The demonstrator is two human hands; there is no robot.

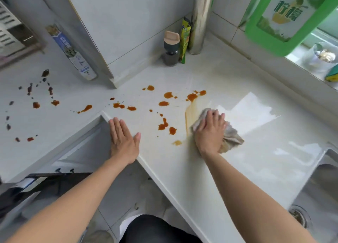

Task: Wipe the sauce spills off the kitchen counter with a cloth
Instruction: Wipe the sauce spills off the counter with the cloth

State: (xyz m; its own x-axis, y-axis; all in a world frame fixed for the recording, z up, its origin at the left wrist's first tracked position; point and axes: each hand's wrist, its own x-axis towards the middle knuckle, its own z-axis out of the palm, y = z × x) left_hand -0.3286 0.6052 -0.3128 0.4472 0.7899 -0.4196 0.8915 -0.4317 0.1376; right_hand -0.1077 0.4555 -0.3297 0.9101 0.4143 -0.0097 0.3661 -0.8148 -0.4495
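Orange-brown sauce spills [165, 103] are scattered over the glossy white desk [237, 166], where a crumpled grey cloth [231, 138] is pressed flat under the right hand [210, 133], while the left hand [123, 142] is laid open, empty, at the edge.

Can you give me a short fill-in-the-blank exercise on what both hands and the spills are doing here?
1. The right hand presses a crumpled grey ____ onto the white kitchen counter.
2. The left hand lies ____ and empty at the counter's edge.
3. The orange-brown sauce spills between the two hands are still ____.
4. A stainless steel ____ sits at the counter's far right end.

Missing words: cloth; flat; unwiped; sink
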